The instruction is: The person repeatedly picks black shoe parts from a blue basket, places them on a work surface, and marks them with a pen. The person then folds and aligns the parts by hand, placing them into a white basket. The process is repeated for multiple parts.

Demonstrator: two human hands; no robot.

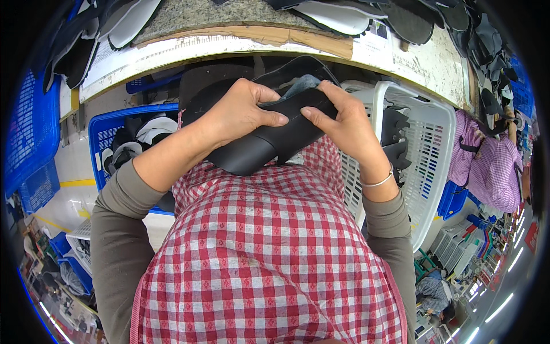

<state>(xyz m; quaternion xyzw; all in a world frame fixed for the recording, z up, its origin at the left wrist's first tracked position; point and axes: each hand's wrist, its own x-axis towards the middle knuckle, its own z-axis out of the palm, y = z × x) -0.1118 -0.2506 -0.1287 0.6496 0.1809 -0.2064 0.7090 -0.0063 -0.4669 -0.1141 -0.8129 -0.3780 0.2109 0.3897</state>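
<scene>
A black leather shoe upper (249, 150) lies over my lap, just below the worktable's edge. My left hand (245, 109) pinches its upper rim, with the thumb on the smooth outer face and the fingers inside. On the other side of the opening, my right hand (346, 119) grips the same rim, thumb likewise on the outside. Between the hands the opening shows a grey-blue lining (301, 86). The fingertips inside the upper are hidden.
A worn worktable (409, 63) crosses the top, with dark and white shoe pieces (409, 22) along it. At left stands a blue basket (103, 123) of cut pieces; at right, a white basket (427, 172) with black pieces. Another person in purple checks (495, 172) is at far right.
</scene>
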